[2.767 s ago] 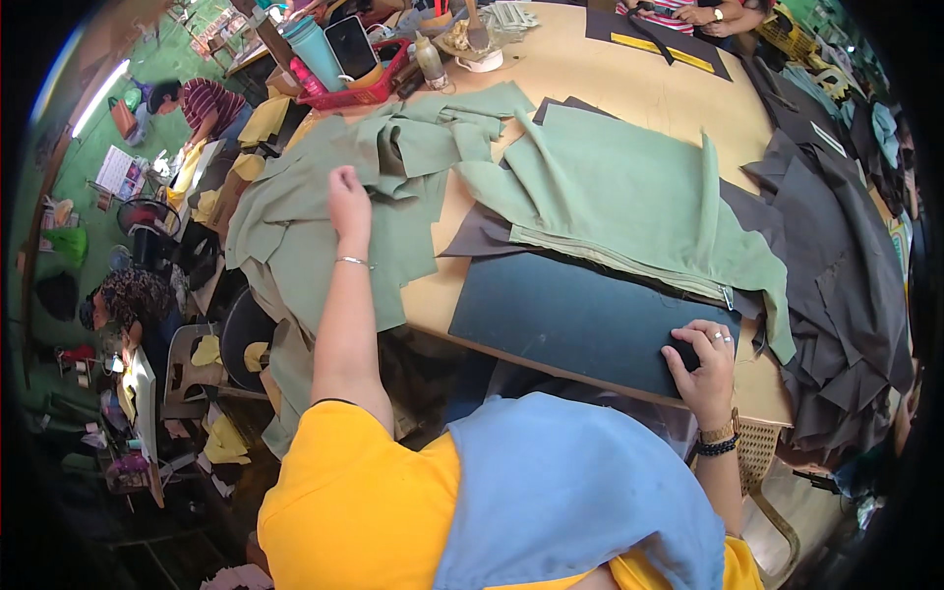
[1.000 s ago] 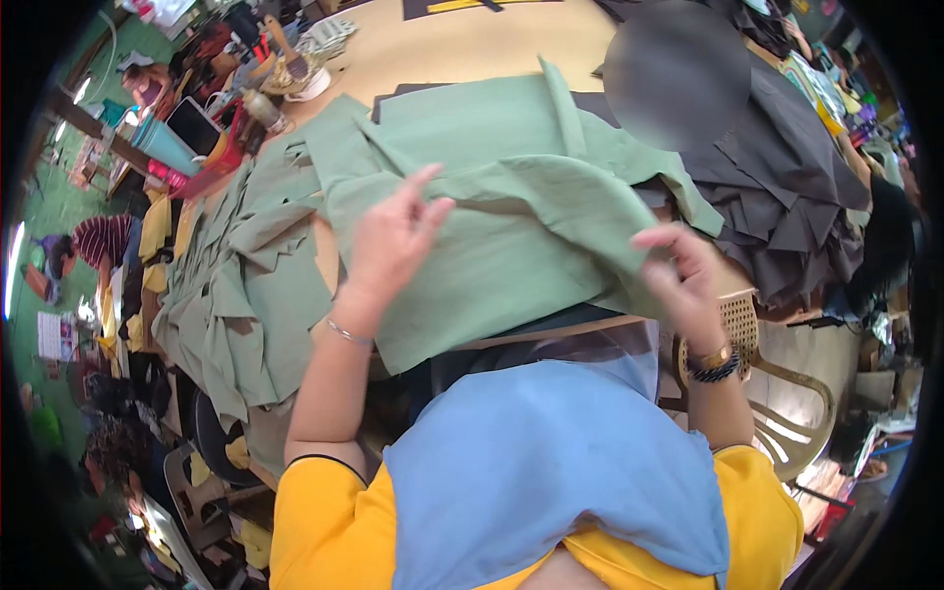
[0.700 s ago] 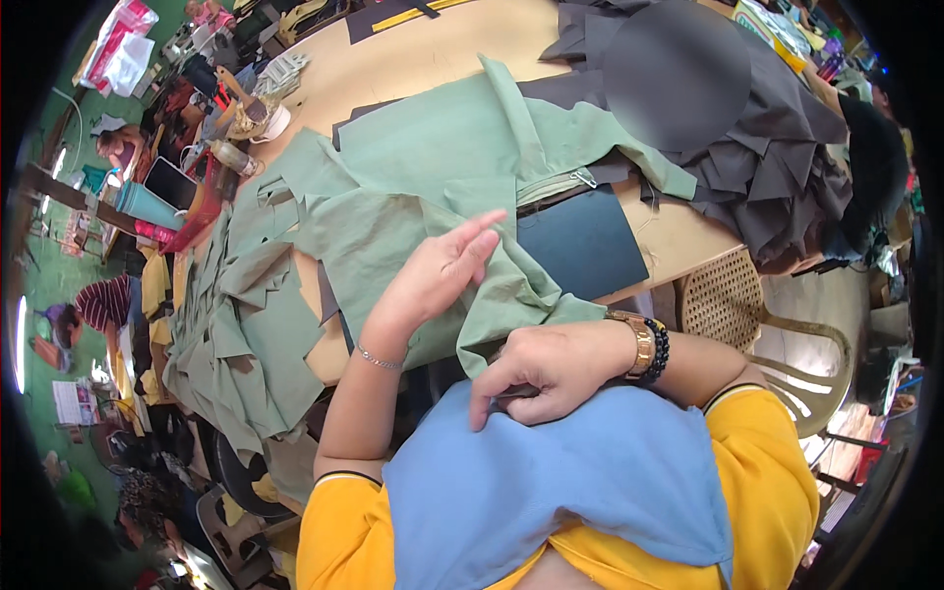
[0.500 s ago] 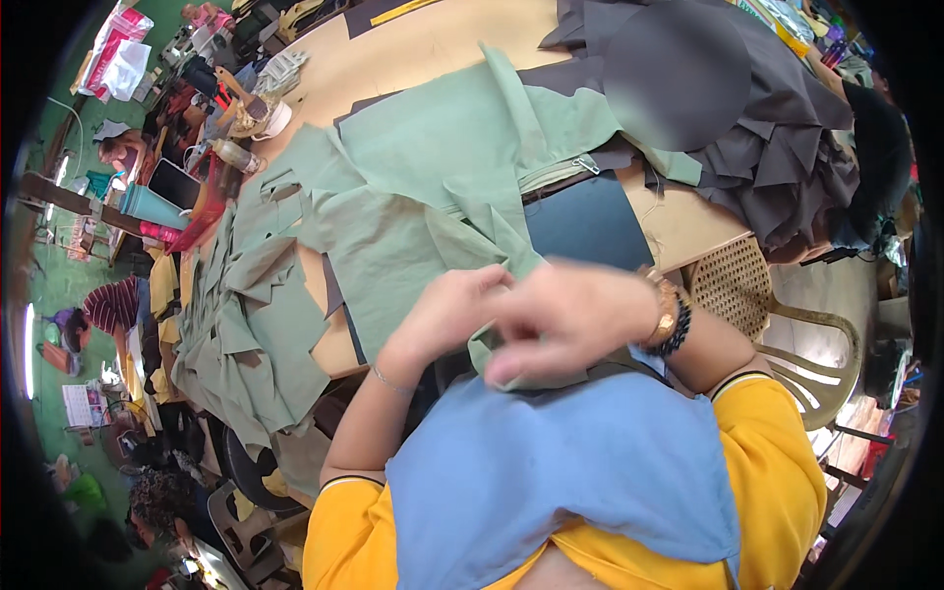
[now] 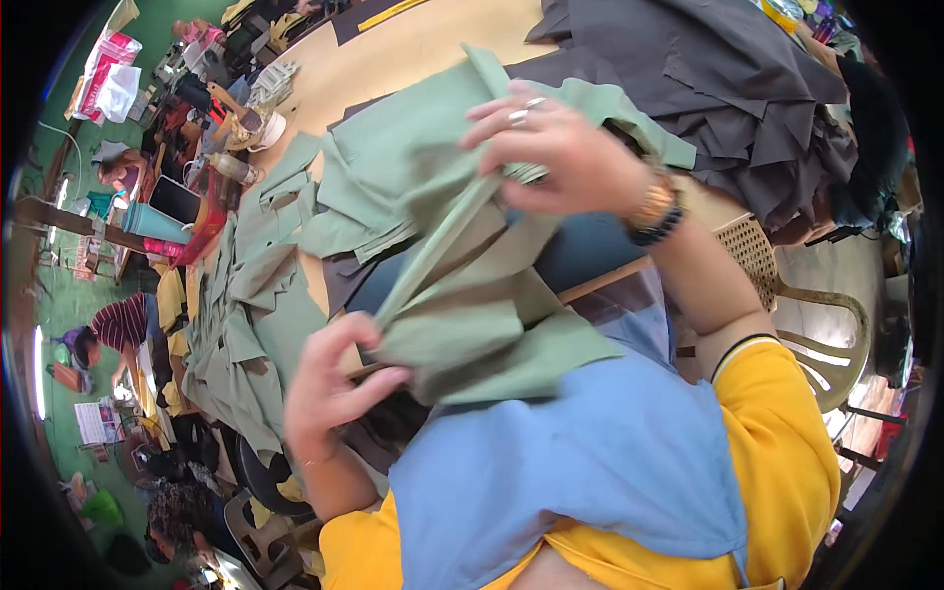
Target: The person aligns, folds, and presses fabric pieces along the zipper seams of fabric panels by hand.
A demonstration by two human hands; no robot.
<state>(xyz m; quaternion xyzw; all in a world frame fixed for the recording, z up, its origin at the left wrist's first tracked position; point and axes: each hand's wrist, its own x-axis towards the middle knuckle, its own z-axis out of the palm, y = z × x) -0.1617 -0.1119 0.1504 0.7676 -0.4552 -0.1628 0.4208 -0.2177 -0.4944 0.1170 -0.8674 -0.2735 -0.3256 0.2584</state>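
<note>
Right hand (image 5: 565,157): fingers bent, thumb pressed up beneath them, pinching the upper end of a loose sage-green cloth piece (image 5: 472,329); rings on the fingers, gold-toned wristwatch (image 5: 656,202) and black bead bracelet (image 5: 657,232) at the wrist. Left hand (image 5: 329,388): half open, thumb apart from curled fingers, fingertips at the lower left edge of the same piece; whether they grip it cannot be told. Cloth piece: raised in front of the person, a straight edge running slantwise between the hands, lower part creased and hanging just over the lap side, partly blurred.

Light blue bib-like cloth (image 5: 560,472): over the chest, on a yellow shirt (image 5: 787,433) with dark-trimmed sleeve.

Dark blue board (image 5: 595,246): on the table (image 5: 423,49), beneath and behind the raised piece, mostly covered.

Green panel (image 5: 403,118): flat beyond the hands, some dark cloth under it.

Heap of green cut pieces (image 5: 246,334): left, overlapping, spilling over the table edge.

Pile of dark grey cloth (image 5: 728,118): right, folded and layered.

Olive-brown plastic chair (image 5: 824,339): right, beside the table, perforated panel.

Red basket (image 5: 209,218): far left of the table, with teal tumbler (image 5: 152,218) and dark-screened device (image 5: 177,200); squeeze bottle (image 5: 233,167) near.

White bowl (image 5: 268,133): beyond the bottle.

Yellow strip (image 5: 393,12): far edge, on dark material.

Co-worker in a striped shirt (image 5: 120,320): far left, bent forward.
</note>
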